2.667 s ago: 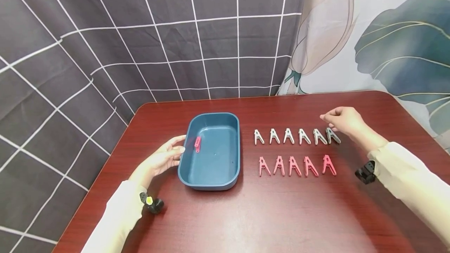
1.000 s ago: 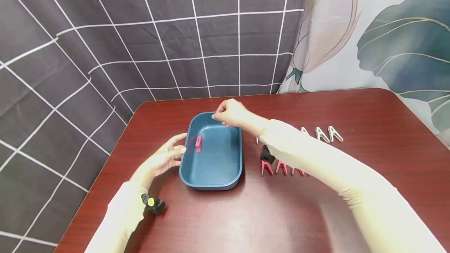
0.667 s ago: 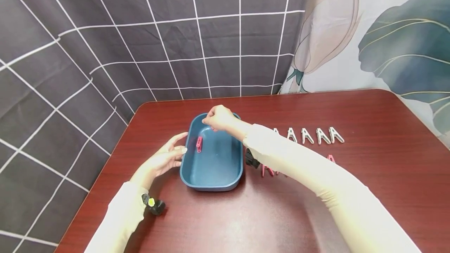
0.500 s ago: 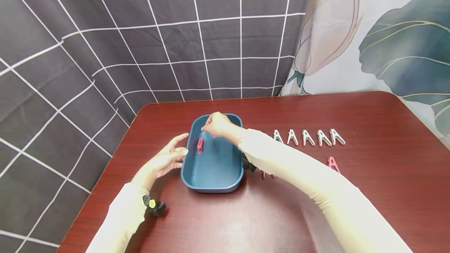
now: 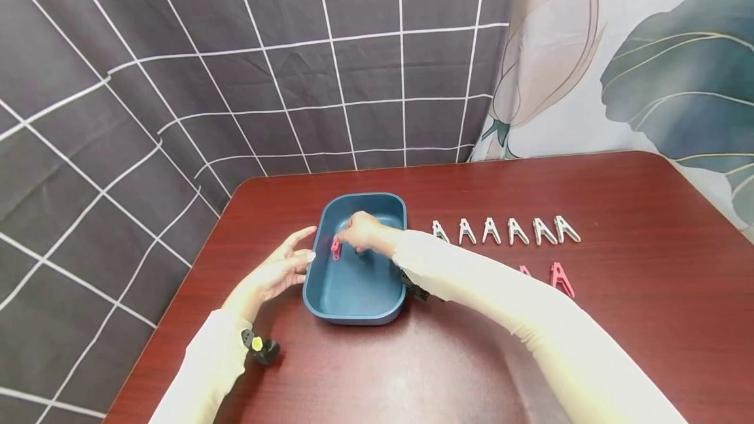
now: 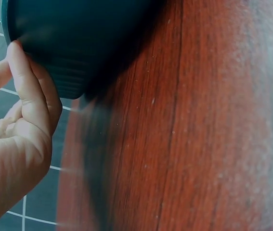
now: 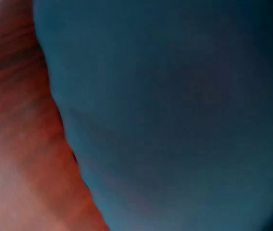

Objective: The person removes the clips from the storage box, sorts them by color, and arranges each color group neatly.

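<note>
Pink clip on blue tray wall, right hand pinching it, left hand relaxed, touching tray's outside.

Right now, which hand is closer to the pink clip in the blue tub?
Right. The right hand reaches the pink clip on the tub's wall; the left hand rests outside the blue tub.

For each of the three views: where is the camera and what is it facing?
Head: above, facing forward and down at the table; both hands show, right hand at a pink clip on the blue tray.
Left wrist: beside the left hand, facing the tray's outer wall.
Right wrist: close on the tray; no hand visible.
Shared: tray, table.
</note>
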`<state>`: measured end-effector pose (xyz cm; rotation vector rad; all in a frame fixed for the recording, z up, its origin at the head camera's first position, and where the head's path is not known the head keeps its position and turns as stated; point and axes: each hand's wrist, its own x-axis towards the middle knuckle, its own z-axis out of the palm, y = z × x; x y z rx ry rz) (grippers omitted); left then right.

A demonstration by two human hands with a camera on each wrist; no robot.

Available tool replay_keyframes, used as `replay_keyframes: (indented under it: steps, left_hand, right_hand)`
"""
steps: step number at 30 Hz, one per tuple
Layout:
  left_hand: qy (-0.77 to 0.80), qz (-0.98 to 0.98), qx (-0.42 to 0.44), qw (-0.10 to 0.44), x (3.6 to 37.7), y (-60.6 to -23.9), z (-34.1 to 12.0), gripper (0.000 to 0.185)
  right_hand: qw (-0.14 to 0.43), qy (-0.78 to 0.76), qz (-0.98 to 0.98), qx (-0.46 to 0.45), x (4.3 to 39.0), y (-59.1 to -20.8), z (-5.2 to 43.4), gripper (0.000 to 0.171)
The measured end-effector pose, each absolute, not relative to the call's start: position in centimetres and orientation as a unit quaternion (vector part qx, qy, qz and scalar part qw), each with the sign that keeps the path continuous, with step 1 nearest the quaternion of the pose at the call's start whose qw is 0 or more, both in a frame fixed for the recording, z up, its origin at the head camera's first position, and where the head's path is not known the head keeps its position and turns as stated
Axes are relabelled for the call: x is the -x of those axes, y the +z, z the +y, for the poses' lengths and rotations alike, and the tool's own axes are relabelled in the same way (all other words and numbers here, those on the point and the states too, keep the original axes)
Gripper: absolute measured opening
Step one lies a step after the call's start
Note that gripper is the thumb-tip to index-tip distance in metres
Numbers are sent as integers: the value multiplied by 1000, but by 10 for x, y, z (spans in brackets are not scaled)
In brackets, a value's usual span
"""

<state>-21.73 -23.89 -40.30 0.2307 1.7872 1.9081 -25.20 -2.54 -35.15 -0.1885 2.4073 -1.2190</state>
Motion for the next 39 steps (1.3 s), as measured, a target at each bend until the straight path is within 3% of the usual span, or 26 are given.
replay_keyframes:
  steps: [4,7,16,27,39]
  left_hand:
    - [702,659,-86,258,214,-405,-237,62]
    - [701,659,-88,259,214,-405,-236,61]
    - [699,662,-83,256,216,-399,-237,59]
    - [691,668,-94,259,218,-399,-238,59]
    - [685,678,-86,253,216,-402,-239,58]
  right_hand:
    - [219,-460,857,77,248,-361,-29,21]
    - [215,-467,852,95,248,-368,-32,41]
    - [234,-502,825,115,251,-373,-36,54]
    - [255,-558,787,67,249,-377,-36,13]
    - [296,-562,770,65,239,-381,-42,12]
